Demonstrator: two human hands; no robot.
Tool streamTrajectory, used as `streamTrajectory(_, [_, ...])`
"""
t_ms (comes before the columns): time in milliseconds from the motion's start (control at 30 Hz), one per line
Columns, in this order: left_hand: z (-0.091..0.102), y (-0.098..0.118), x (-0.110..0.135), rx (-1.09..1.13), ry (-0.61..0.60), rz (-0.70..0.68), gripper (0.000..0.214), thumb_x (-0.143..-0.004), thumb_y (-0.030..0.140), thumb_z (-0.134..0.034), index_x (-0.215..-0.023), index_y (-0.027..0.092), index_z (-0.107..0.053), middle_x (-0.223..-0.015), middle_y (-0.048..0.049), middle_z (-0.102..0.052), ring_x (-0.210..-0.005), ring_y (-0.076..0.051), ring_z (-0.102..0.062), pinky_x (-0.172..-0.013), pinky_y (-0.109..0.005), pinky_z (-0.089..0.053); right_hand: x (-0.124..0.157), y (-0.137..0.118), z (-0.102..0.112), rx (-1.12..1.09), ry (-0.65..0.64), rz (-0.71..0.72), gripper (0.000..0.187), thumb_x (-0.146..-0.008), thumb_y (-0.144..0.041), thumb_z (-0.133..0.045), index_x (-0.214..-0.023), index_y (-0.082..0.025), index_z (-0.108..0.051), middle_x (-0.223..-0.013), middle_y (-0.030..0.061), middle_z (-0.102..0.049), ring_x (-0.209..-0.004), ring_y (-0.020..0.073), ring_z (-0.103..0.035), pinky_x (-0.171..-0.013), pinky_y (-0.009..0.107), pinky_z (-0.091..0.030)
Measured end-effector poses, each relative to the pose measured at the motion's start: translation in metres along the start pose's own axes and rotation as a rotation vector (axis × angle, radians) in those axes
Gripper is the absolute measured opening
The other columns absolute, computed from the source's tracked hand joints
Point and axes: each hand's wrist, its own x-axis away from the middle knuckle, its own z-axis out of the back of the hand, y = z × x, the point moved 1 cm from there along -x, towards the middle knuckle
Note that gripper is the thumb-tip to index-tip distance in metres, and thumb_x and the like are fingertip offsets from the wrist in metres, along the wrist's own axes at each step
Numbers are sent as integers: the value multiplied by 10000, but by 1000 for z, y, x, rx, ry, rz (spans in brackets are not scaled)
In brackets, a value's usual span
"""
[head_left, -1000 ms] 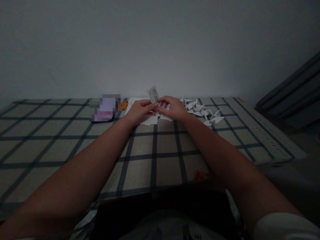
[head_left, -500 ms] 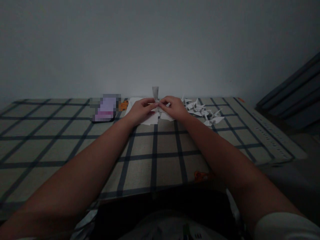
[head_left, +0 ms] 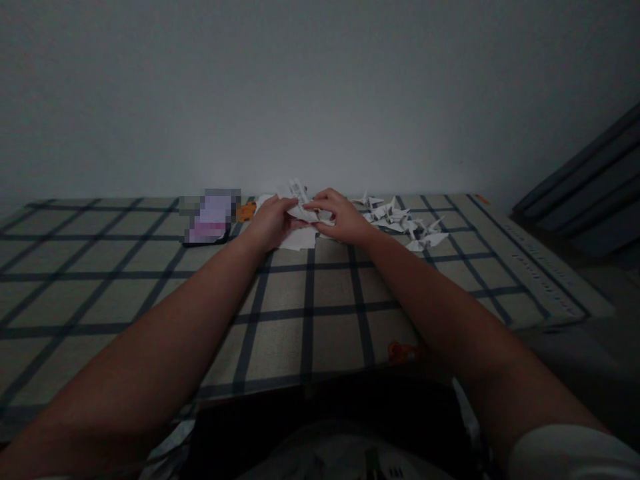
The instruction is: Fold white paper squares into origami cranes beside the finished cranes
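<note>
Pinching a small folded paper (head_left: 301, 201) between them, the left hand (head_left: 271, 224) and the right hand (head_left: 342, 219) meet at the far side of a table, at twelve o'clock from the wearer. Both bare forearms reach straight out from the bottom corners of the view. The fingertips of each hand are closed on the folded paper, the left from nine o'clock and the right from three o'clock. One pointed end of it sticks up and leans toward eleven o'clock, just above the knuckles. The light is dim, so finer creases cannot be made out.

Under the hands lie loose white sheets (head_left: 299, 240), flat on a pale checked tablecloth (head_left: 310, 320) with dark crossing lines. At three o'clock from the hands, close by, is a scattered heap of small white paper cranes (head_left: 406, 221). At nine o'clock sits a pixelated rectangle (head_left: 210, 217), blurred beyond telling, with an orange patch (head_left: 246, 212) between it and the left hand. A plain grey wall (head_left: 320, 93) fills the upper half.
</note>
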Motion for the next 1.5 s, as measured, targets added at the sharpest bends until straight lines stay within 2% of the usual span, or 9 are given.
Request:
streamTrajectory(200, [-3, 2, 3, -13, 1, -8, 287, -714, 137, -636, -997, 149, -685, -968, -60, -739, -810, -180, -705, -765, -305, -591, -1, 4, 3, -21, 82, -22, 179, -897, -262, -591, -1010, -194, -711, -1076, 91, -588, -1042, 202, -557, -935, 373, -456])
streamTrajectory(300, [-4, 3, 4, -60, -46, 31, 276, -744, 188, -671, -1016, 149, -694, -963, -75, -738, -769, -172, -707, -726, -294, -587, -3, 2, 4, -46, 108, -46, 225, -940, -353, -559, -901, -178, -696, -1024, 93, -616, -972, 191, -570, -886, 349, -460])
streamTrajectory(400, [-4, 4, 4, -63, -124, 65, 300, -839, 368, -639, -1049, 159, -687, -988, -90, -739, -771, -201, -710, -711, -336, -595, -4, 1, 6, -34, 141, -99, 242, -950, -358, -554, -841, -177, -672, -935, 75, -635, -924, 185, -577, -876, 340, -446])
streamTrajectory(533, [-3, 4, 7, -56, -233, 100, 534, -905, 624, -510, -1122, 160, -660, -1045, -120, -738, -749, -221, -709, -716, -399, -590, -4, 1, 9, -29, 185, -179, 274, -946, -373, -565, -782, -172, -653, -822, 51, -630, -823, 170, -575, -810, 321, -437])
streamTrajectory(667, [-5, 1, 12, -175, -279, 92, 388, -766, 386, -786, -1027, 113, -698, -1034, -149, -740, -836, -215, -725, -801, -362, -587, -4, -1, 9, -28, 182, -226, 287, -925, -398, -593, -750, -176, -640, -802, 43, -634, -800, 164, -568, -786, 313, -431])
streamTrajectory(733, [-5, -1, 14, -210, -266, 86, 345, -733, 300, -811, -1007, 115, -713, -1016, -140, -749, -842, -214, -732, -822, -357, -592, -4, -1, 9, -37, 201, -244, 278, -901, -413, -624, -759, -175, -636, -806, 42, -636, -797, 163, -563, -780, 312, -432])
streamTrajectory(900, [-6, -3, 15, -180, -236, 76, 308, -778, 283, -766, -1038, 125, -716, -983, -126, -762, -824, -217, -743, -823, -365, -601, -3, 1, 7, -99, 248, -274, 223, -876, -386, -651, -869, -164, -664, -864, 45, -658, -810, 157, -568, -784, 305, -441])
streamTrajectory(1267, [-7, 0, 17, -290, -196, 31, 371, -746, 452, -790, -929, 132, -749, -958, -126, -761, -845, -231, -718, -851, -383, -575, -5, 0, 8, -82, 173, -262, 213, -926, -348, -571, -836, -176, -657, -873, 48, -656, -848, 167, -575, -788, 315, -438])
streamTrajectory(1500, [5, 7, 8, -579, 85, -291, 359, -681, 486, -820, -865, 180, -788, -887, -64, -756, -885, -216, -660, -858, -321, -520, -5, 0, 7, -148, 183, -275, 229, -893, -376, -619, -824, -164, -672, -857, 51, -672, -817, 160, -589, -772, 302, -453])
